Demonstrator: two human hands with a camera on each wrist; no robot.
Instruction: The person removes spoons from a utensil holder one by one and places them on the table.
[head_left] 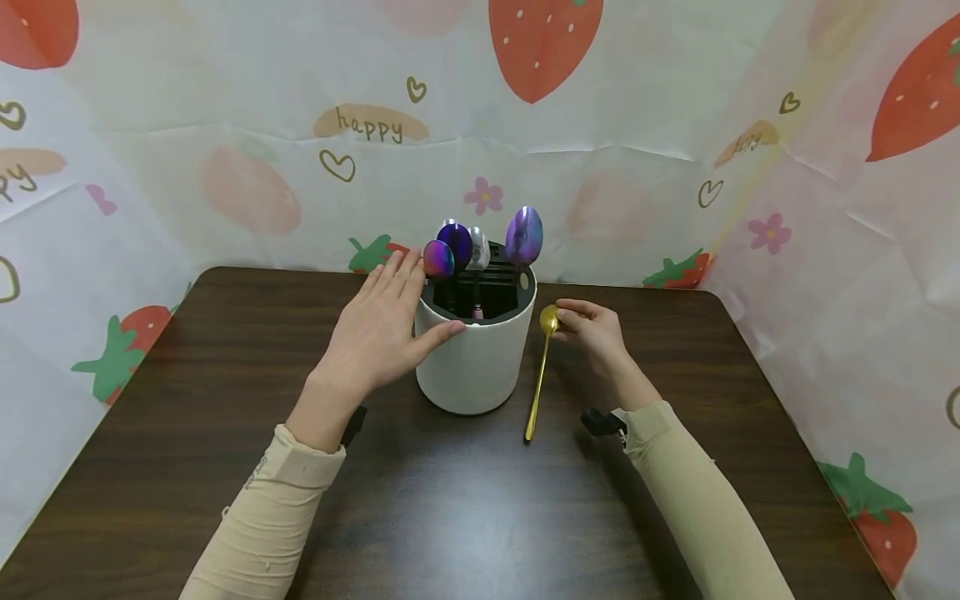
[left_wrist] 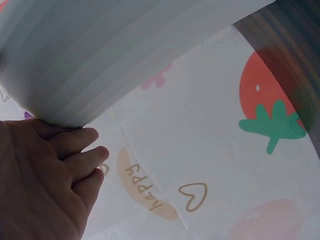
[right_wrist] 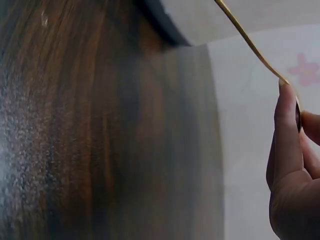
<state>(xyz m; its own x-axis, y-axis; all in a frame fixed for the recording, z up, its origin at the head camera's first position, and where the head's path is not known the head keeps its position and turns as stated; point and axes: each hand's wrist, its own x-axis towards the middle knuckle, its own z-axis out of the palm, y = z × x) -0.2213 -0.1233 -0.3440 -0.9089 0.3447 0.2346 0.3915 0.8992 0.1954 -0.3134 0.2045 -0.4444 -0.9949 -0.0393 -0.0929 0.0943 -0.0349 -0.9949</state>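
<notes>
A white cylindrical utensil holder with a dark slotted top stands on the table, holding several spoons bowl-up. Two purple-blue spoons and a pink-purple spoon stick out among silver ones. My left hand rests against the holder's left side and rim, its fingers extended and thumb across the front edge. To the right of the holder, my right hand pinches a gold spoon by its bowl, the handle pointing down. In the right wrist view the spoon's thin handle runs up from the fingertips.
The dark wooden table reaches back to a white cloth backdrop printed with strawberries, hearts and flowers. Cloth also hangs along the left and right sides. A dark band sits at the right wrist.
</notes>
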